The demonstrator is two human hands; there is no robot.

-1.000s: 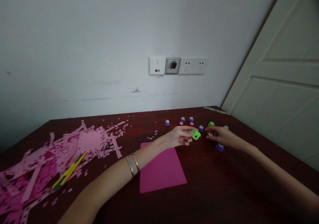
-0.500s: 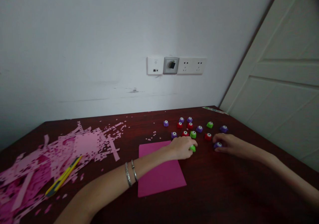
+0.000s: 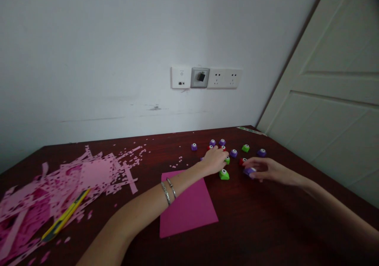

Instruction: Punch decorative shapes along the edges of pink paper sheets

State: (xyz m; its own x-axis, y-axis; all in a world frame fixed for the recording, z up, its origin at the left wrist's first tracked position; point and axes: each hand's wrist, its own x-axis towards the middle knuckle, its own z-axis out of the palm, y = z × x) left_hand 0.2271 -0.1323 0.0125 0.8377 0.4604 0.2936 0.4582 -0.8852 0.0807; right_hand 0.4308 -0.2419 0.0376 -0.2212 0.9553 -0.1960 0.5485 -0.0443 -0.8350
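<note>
My left hand, with two bracelets on its wrist, reaches past the pink sheet. Its bent fingers are at a small green paper punch, partly hidden by them. Closer to me a second green paper punch stands free on the table. My right hand pinches a purple paper punch between thumb and fingers, beside a red paper punch. More purple, red and green punches stand behind the hands; some red ones are partly covered by my left hand.
A heap of punched pink paper scraps covers the left of the dark red table, with a yellow utility knife on it. Tiny paper bits lie around. Behind are a wall with sockets and a white panelled door.
My left hand has left the nearer green punch and moved back to the other green one. My right hand has shifted left with the purple punch. The view has turned slightly right.
</note>
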